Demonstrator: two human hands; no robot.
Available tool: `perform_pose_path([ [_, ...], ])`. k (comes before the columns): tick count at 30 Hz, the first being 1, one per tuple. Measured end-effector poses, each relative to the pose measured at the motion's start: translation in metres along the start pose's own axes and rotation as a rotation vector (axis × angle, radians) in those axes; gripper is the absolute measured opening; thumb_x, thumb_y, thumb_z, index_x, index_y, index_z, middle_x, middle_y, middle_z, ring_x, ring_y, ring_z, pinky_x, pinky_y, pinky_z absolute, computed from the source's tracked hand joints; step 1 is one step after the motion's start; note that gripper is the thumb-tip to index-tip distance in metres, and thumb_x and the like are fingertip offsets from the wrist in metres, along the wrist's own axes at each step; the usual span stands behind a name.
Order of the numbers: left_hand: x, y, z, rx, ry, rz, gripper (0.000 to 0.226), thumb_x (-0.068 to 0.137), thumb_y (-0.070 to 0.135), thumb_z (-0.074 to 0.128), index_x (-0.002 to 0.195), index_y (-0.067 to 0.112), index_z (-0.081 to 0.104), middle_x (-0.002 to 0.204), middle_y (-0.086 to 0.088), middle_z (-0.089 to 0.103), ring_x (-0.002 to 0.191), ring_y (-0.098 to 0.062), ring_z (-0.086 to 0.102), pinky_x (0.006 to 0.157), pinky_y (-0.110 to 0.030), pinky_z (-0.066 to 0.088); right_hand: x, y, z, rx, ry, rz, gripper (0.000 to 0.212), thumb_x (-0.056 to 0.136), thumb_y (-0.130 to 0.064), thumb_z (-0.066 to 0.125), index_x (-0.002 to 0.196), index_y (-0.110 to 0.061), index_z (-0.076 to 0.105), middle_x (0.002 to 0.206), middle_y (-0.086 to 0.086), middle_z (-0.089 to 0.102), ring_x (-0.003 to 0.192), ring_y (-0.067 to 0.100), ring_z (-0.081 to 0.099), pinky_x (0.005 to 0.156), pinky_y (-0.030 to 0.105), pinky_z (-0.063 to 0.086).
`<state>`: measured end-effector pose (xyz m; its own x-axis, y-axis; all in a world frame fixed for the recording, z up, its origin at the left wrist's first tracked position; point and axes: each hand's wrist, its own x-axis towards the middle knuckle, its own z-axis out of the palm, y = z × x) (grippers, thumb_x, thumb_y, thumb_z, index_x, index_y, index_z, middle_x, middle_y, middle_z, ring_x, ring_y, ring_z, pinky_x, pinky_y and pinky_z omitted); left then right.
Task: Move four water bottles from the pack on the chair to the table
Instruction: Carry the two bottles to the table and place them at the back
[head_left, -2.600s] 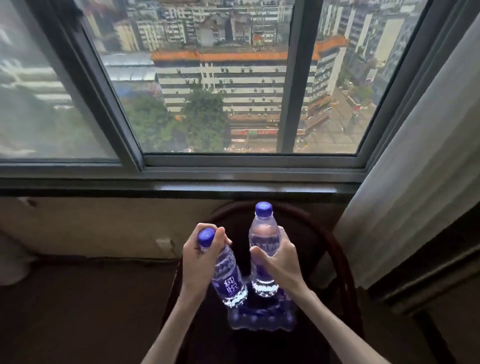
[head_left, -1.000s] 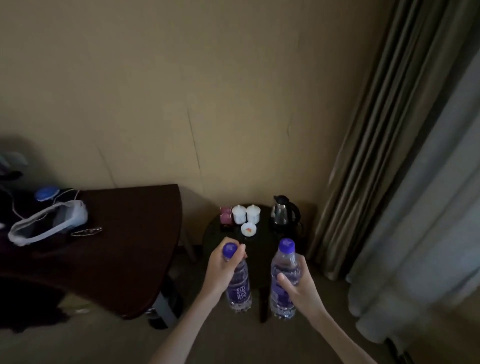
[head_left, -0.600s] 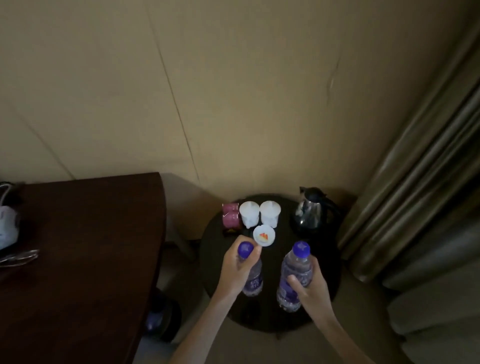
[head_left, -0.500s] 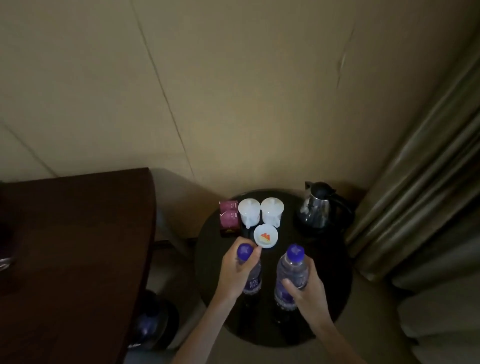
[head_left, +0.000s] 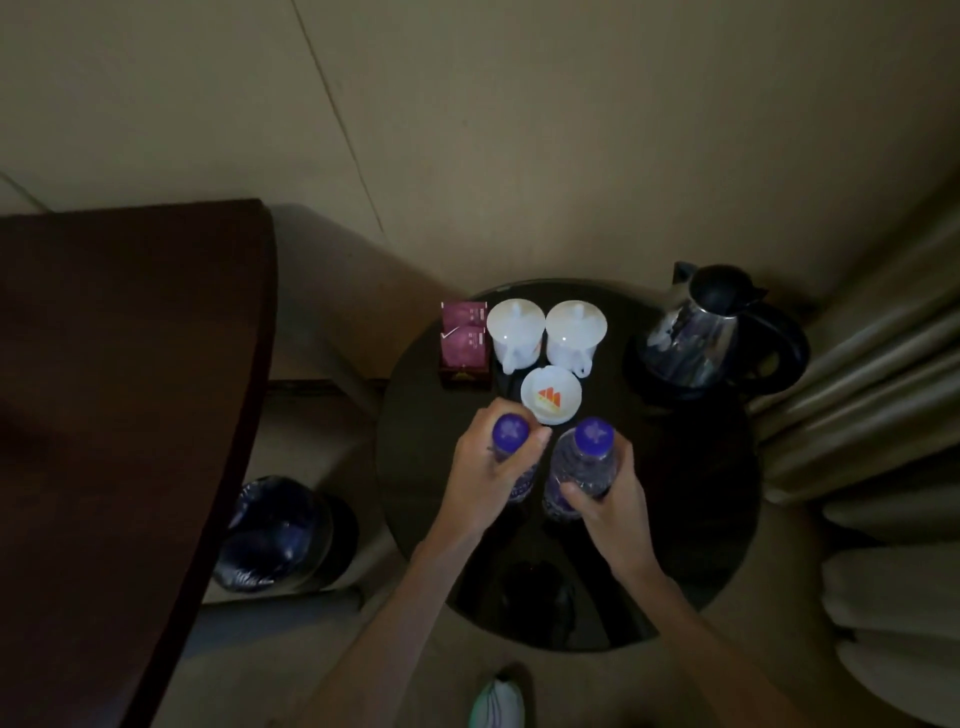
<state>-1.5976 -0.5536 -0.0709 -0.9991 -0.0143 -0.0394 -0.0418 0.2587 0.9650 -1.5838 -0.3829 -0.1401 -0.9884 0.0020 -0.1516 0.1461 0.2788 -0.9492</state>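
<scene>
Two clear water bottles with purple caps are upright over the small round dark table (head_left: 691, 499). My left hand (head_left: 485, 475) is wrapped around the left bottle (head_left: 511, 434) just below its cap. My right hand (head_left: 605, 506) grips the body of the right bottle (head_left: 584, 462). Both bottles are low over the table's middle; I cannot tell whether their bases touch the top. The pack and the chair are out of view.
At the table's back are two white lidded cups (head_left: 545, 330), a white dish with an orange logo (head_left: 550, 400), a purple sachet holder (head_left: 464, 343) and a steel kettle (head_left: 706, 332). A brown desk (head_left: 119, 389) lies left, a lined bin (head_left: 280, 535) between, curtains (head_left: 883, 467) right.
I turned from the chair at the window to the round table, carrying both bottles. Over the last second the view closed in from above and the bottles came down over the table's middle.
</scene>
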Motion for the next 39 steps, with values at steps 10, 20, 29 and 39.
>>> perform_pose_path([
  [10, -0.005, -0.001, -0.008, -0.053, -0.107, -0.071, 0.054, 0.076, 0.044, 0.075, 0.123, 0.033, 0.051, 0.117, 0.001, 0.063, 0.113, -0.018, 0.063, 0.101, -0.051, 0.050, -0.002, -0.031, -0.043, -0.119, -0.250, -0.049, 0.093, 0.071, -0.037, 0.084, 0.138, -0.046, 0.020, 0.149, -0.007, 0.034, 0.135, -0.003, 0.038, 0.111, 0.022, 0.036],
  [20, -0.013, -0.006, -0.020, 0.279, -0.153, -0.025, 0.068, 0.080, 0.035, 0.075, 0.138, 0.022, 0.041, 0.139, 0.003, 0.031, 0.118, 0.003, 0.044, 0.106, -0.031, 0.046, 0.011, -0.083, -0.077, -0.565, -0.587, -0.152, 0.094, 0.083, -0.033, 0.076, 0.150, -0.045, 0.012, 0.159, -0.013, 0.028, 0.143, -0.001, 0.026, 0.118, 0.036, 0.030],
  [29, -0.006, 0.000, -0.033, 0.313, -0.277, 0.019, 0.064, 0.086, 0.022, 0.071, 0.142, 0.022, 0.040, 0.139, 0.002, 0.036, 0.113, 0.014, 0.042, 0.092, -0.005, 0.041, 0.012, -0.091, -0.061, -0.648, -0.426, -0.263, 0.070, 0.085, -0.029, 0.075, 0.144, -0.026, 0.038, 0.146, -0.006, 0.042, 0.135, 0.011, 0.042, 0.107, 0.031, 0.041],
  [39, 0.002, 0.001, -0.045, 0.194, -0.446, -0.126, 0.087, 0.083, 0.024, 0.075, 0.149, 0.037, 0.020, 0.148, 0.009, 0.040, 0.130, 0.005, 0.043, 0.108, -0.020, 0.037, 0.008, -0.085, -0.045, -0.458, -0.451, -0.066, 0.072, 0.087, -0.027, 0.074, 0.144, -0.027, 0.030, 0.151, -0.004, 0.042, 0.137, 0.013, 0.043, 0.113, 0.045, 0.040],
])
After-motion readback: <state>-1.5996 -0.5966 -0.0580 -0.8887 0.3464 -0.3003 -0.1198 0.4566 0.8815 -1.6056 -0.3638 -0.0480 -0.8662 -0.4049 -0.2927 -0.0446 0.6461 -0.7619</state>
